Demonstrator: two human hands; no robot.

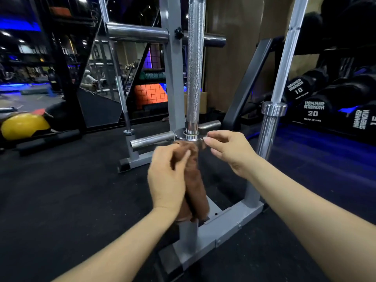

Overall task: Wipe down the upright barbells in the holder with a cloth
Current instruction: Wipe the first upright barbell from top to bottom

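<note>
1. Head view: dark rubber floor (61,200) fills the lower frame; gym equipment and blue lighting lie blurred at far left.
2. Grey steel holder (230,218) stands on the floor, with an upright post (173,78) and chrome horizontal pegs (138,33) on both sides.
3. Centre barbell (194,58) stands upright in the holder, knurled shaft rising out of the top of frame; its chrome collar (190,137) sits just above the hands.
4. Second barbell (284,58) stands at the right, tilted slightly, its collar (273,108) well above the floor. A 3rd, thinner bar (122,98) stands further back at the left.
5. Black dumbbells (313,110) lie on a rack at the right, marked HAMMER STRENGTH with 10, 20 and 15.
6. Yellow ball (24,125) rests at the left edge.
7. Brown cloth (195,180) is wrapped round the centre barbell's sleeve, directly below the collar, hanging down almost to the holder's tube.
8. Left hand (166,180): grip closed, fingers curled round the cloth and the sleeve under it.
9. Right hand (227,151): thumb and forefinger pinch the cloth's top edge, touching the collar's underside at its right; remaining fingers loosely curled.
</note>
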